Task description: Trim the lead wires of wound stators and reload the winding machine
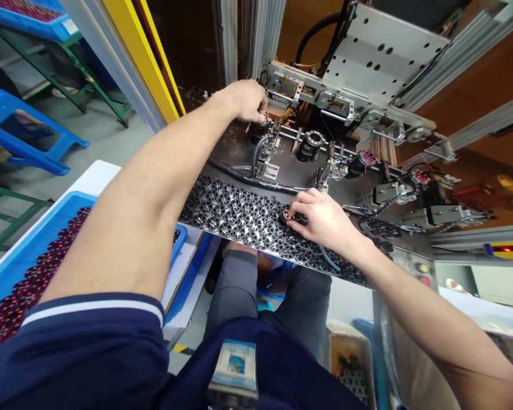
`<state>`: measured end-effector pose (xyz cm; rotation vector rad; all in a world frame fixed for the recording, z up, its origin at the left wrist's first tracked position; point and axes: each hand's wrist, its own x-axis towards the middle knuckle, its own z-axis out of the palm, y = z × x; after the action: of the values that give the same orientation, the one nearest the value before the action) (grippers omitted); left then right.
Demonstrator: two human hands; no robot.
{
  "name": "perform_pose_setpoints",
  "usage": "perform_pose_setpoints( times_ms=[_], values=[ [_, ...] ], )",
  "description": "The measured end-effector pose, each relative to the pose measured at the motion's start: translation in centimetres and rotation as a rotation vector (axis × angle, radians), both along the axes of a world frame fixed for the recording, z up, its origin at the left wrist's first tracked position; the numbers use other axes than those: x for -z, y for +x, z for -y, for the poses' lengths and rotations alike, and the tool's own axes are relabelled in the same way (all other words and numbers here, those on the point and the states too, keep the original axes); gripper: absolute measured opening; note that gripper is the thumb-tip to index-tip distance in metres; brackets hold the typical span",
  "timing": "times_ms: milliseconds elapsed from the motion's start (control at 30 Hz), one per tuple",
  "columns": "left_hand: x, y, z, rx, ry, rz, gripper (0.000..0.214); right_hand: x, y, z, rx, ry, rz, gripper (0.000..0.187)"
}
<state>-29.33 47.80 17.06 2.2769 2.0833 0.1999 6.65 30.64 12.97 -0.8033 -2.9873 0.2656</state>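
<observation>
My left hand (251, 101) reaches to the leftmost station of the machine. Its fingers are closed around a small copper-wound stator (266, 117) at the top of a black cylindrical holder (260, 133); the fingers partly cover it. Lower and to the right, my right hand (320, 216) pinches another copper-wound stator (287, 214) between thumb and fingers, just over the rows of black and silver round cores (239, 212) on the machine's front ledge. Between the hands stands a second black holder (311, 146) with an open ring top.
Two more holders carry parts with red windings (368, 158), (420, 177) farther right. A black cable (265, 183) runs behind the ledge. Metal clamps (325, 99) hang above the holders. At left is a blue tray (79, 200) of red-wound parts; a box (350, 347) stands below.
</observation>
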Motion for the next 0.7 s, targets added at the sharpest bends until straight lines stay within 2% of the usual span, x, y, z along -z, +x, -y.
perform_pose_setpoints(
  times_ms=[67, 167, 233, 300, 367, 433, 500, 600, 700],
  values=[
    [-0.9, -0.2, 0.9, 0.049, 0.021, -0.039, 0.024, 0.2, 0.5, -0.2, 0.015, 0.026, 0.006, 0.009],
    [-3.5, 0.5, 3.6, 0.117, 0.141, -0.048, 0.021, 0.1, 1.3, 0.0, 0.054, 0.050, -0.001, 0.011],
    [-5.2, 2.1, 6.8, 0.177, 0.235, -0.010, 0.026, 0.5, 1.6, 0.2, 0.080, 0.048, -0.005, 0.012],
    [-5.8, 4.4, 11.0, 0.267, 0.258, 0.028, 0.031, 1.2, 1.6, 0.5, 0.097, 0.034, -0.006, 0.012],
    [-4.9, 7.0, 15.4, 0.354, 0.208, 0.037, 0.031, 1.8, 1.5, 0.8, 0.109, 0.022, -0.010, 0.009],
    [-2.9, 9.2, 19.1, 0.424, 0.087, 0.002, 0.027, 1.6, 1.9, 0.8, 0.114, 0.021, -0.020, 0.010],
    [-0.4, 10.6, 21.5, 0.457, -0.029, -0.036, 0.025, 0.3, 3.1, 0.6, 0.125, 0.034, -0.041, 0.024],
    [2.8, 11.4, 22.8, 0.442, -0.091, -0.049, 0.022, -3.3, 6.9, -0.6, 0.177, 0.087, -0.083, 0.032],
    [4.7, 11.4, 22.9, 0.415, -0.101, -0.034, 0.018, -7.4, 12.5, -2.8, 0.258, 0.201, -0.109, 0.033]
  ],
)
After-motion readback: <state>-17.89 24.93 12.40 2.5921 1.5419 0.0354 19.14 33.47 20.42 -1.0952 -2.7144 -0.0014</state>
